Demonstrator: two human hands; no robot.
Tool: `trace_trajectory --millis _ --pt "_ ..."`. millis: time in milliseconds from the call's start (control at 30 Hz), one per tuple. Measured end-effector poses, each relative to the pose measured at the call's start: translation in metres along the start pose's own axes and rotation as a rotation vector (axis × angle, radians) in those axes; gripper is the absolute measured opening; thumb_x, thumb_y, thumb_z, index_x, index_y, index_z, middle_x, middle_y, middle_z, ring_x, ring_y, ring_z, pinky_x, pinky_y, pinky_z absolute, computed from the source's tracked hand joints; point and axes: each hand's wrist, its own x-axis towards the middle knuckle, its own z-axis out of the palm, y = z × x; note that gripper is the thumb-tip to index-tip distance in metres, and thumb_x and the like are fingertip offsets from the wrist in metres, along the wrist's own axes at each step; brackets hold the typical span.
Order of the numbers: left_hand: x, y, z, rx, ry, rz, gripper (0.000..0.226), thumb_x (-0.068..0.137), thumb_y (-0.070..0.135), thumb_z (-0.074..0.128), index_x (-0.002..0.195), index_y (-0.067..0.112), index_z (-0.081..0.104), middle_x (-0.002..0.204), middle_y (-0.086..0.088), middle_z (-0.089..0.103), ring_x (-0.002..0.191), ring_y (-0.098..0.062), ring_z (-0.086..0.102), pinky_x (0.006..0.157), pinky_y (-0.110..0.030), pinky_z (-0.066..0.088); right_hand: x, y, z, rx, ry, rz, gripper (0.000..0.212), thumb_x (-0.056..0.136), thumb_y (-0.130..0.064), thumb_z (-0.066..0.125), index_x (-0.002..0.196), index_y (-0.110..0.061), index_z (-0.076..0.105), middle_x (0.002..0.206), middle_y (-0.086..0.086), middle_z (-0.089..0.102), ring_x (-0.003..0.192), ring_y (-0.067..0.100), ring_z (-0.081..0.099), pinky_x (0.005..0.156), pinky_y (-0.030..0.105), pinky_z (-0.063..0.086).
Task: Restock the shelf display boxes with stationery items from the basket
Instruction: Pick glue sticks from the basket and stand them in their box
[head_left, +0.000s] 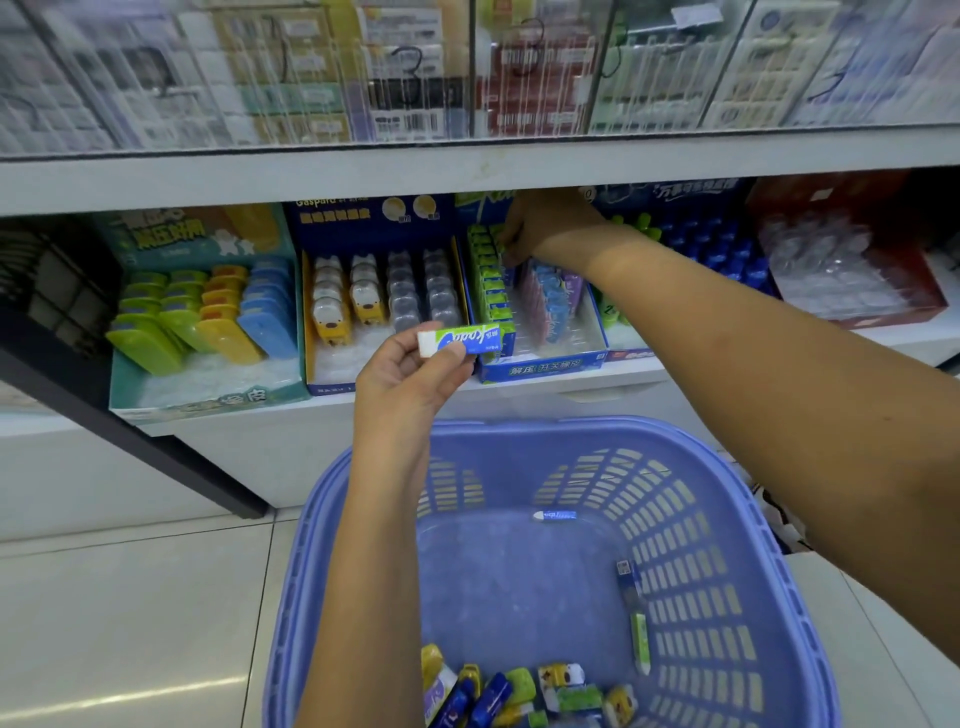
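Note:
My left hand (410, 371) pinches a green-and-blue wrapped eraser (460, 340) between thumb and fingers, just in front of the shelf edge. My right hand (540, 223) reaches deep into the blue display box (545, 364), its fingertips on the back of a row of green erasers (491, 275); whether it holds one is hidden. Pink and blue erasers (553, 301) fill the row beside it. Below, the purple basket (727, 519) holds several loose erasers (524, 691) at its near side, with a few more (636, 613) along its right wall.
Left of the blue box stand a display box of bear-shaped items (384, 296) and a teal box of green, yellow and blue cases (208, 317). Bottles (717, 244) and clear packs (841, 270) sit to the right. An upper shelf board (467, 171) overhangs the right hand.

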Motion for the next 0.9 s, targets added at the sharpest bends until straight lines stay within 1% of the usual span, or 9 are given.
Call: trace_trajectory --millis 133,200,300,400,467,567,633,733,900 --pt "-0.003 0.001 0.005 -0.065 0.035 0.023 0.019 0.084 0.005 0.067 0.101 0.012 0.062 0.085 0.0 0.075 0.085 -0.018 0.072 0.075 -0.021 0.056 -0.023 -0.004 0.001 0.059 0.208 -0.001 0.018 0.085 -0.013 0.064 0.101 -0.005 0.068 0.101 0.004 0.067 0.098 0.019 0.06 0.079 0.02 0.043" --pt "-0.005 0.0 0.009 -0.09 0.046 0.058 0.018 0.084 0.006 0.068 0.099 0.014 0.061 0.084 0.001 0.075 0.083 -0.018 0.071 0.074 -0.021 0.055 -0.055 -0.005 0.009 0.461 0.332 0.004 0.009 0.085 -0.022 0.068 0.085 -0.013 0.066 0.076 -0.004 0.062 0.072 0.011 0.059 0.064 0.018 0.04" --pt "-0.007 -0.002 0.02 -0.095 0.02 0.105 0.018 0.084 0.005 0.067 0.099 0.012 0.06 0.085 0.0 0.074 0.08 -0.015 0.071 0.073 -0.021 0.055 -0.105 -0.007 0.022 1.02 0.148 -0.098 0.006 0.082 -0.016 0.071 0.08 -0.017 0.066 0.062 -0.005 0.065 0.054 0.006 0.059 0.054 0.017 0.047" --pt "-0.007 -0.005 0.031 -0.025 -0.009 0.161 0.021 0.084 0.005 0.067 0.103 0.013 0.06 0.089 0.001 0.073 0.081 -0.01 0.07 0.075 -0.02 0.055 -0.116 0.0 0.023 1.161 0.187 -0.123 0.012 0.078 -0.003 0.071 0.084 -0.013 0.068 0.071 0.001 0.069 0.06 0.007 0.065 0.059 0.016 0.052" --pt "-0.005 -0.008 0.036 0.197 -0.015 0.264 0.029 0.087 0.009 0.065 0.114 0.015 0.058 0.107 0.005 0.069 0.098 -0.003 0.065 0.086 -0.017 0.051 -0.106 0.01 0.014 1.094 0.36 -0.053 0.012 0.077 -0.005 0.073 0.085 -0.013 0.068 0.074 0.002 0.068 0.062 0.005 0.065 0.062 0.017 0.053" --pt "-0.004 -0.015 0.034 0.758 -0.075 0.429 0.05 0.093 0.024 0.058 0.14 0.022 0.043 0.142 0.012 0.046 0.129 0.002 0.04 0.106 -0.015 0.033 -0.08 0.021 0.002 0.668 0.53 0.005 0.014 0.077 -0.013 0.074 0.091 -0.009 0.071 0.081 0.0 0.069 0.076 0.013 0.066 0.074 0.026 0.054" --pt "-0.002 -0.021 0.032 0.904 -0.146 0.441 0.054 0.094 0.023 0.056 0.145 0.021 0.036 0.151 0.009 0.034 0.138 -0.004 0.03 0.11 -0.019 0.028 -0.061 0.019 0.0 0.432 0.428 -0.028 0.02 0.08 -0.012 0.071 0.099 -0.006 0.071 0.096 0.006 0.071 0.091 0.019 0.066 0.085 0.028 0.05" --pt "0.001 -0.028 0.028 0.937 -0.199 0.428 0.054 0.095 0.02 0.054 0.145 0.021 0.035 0.153 0.01 0.03 0.139 -0.003 0.027 0.108 -0.036 0.04 -0.035 0.013 0.001 0.092 0.195 -0.049 0.024 0.086 -0.017 0.065 0.107 -0.007 0.071 0.115 0.011 0.067 0.106 0.024 0.061 0.091 0.026 0.045" --pt "0.005 -0.031 0.024 0.95 -0.183 0.455 0.054 0.095 0.02 0.054 0.145 0.024 0.036 0.152 0.014 0.031 0.137 -0.004 0.034 0.109 -0.034 0.038 -0.017 0.006 0.005 -0.052 0.032 -0.057 0.026 0.087 -0.02 0.064 0.109 -0.006 0.069 0.11 0.014 0.063 0.107 0.027 0.058 0.081 0.023 0.042"
